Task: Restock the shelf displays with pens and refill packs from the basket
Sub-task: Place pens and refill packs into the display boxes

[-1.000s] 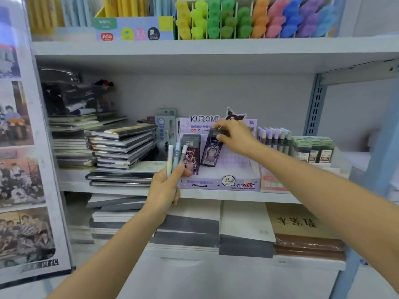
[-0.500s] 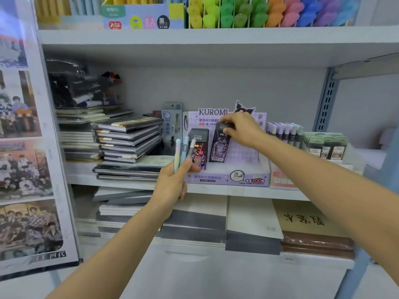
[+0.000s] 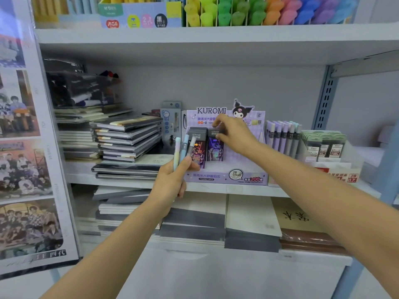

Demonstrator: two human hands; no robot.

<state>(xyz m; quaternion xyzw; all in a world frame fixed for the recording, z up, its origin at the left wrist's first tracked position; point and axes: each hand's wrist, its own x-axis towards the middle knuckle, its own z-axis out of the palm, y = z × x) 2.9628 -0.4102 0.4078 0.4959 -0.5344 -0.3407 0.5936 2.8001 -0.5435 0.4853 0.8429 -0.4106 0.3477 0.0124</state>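
In the head view the right hand [image 3: 234, 134] sat at the top of a refill pack [image 3: 214, 147] that stood upright in the Kuromi display box [image 3: 226, 178], thumb on its cap and forefinger above; whether they actually pinched it could not be told. The left hand [image 3: 172, 182], just left of the box, gripped three pens [image 3: 183, 149] upright. The pen rack [image 3: 280, 134] stood right of the box, nearer the right hand, so the pens probably needed passing across.

**Both hands gripping**

My left hand [image 3: 171, 182], at frame centre, grips three pens [image 3: 184, 147], thumb laid across them. My right hand [image 3: 235, 134], just up and right of it, pinches a refill pack [image 3: 214, 147] by its top. Both forearms reach in from the bottom corners.
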